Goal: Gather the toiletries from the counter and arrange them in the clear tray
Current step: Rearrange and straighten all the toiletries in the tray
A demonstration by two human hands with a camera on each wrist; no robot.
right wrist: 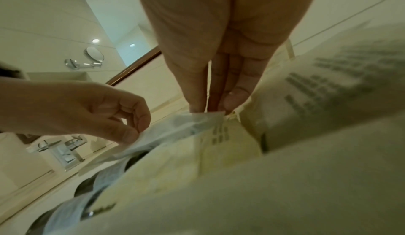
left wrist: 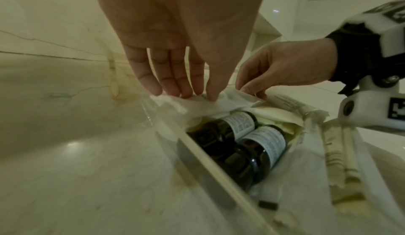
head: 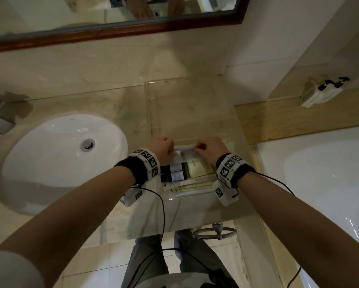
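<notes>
Two hands: our left hand and right hand both pinch a white sachet, one at each end
Sachet spot: far end of the clear tray on the table
Neighbours: two dark bottles, cream packets

Print on both dark bottles' labels was illegible; the cream packet lay blurred, text unreadable.

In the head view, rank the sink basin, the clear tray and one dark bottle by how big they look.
1. sink basin, largest.
2. clear tray, smaller, though its clear edges are hard to trace.
3. dark bottle, by far the smallest; a second one beside it looks alike.
</notes>
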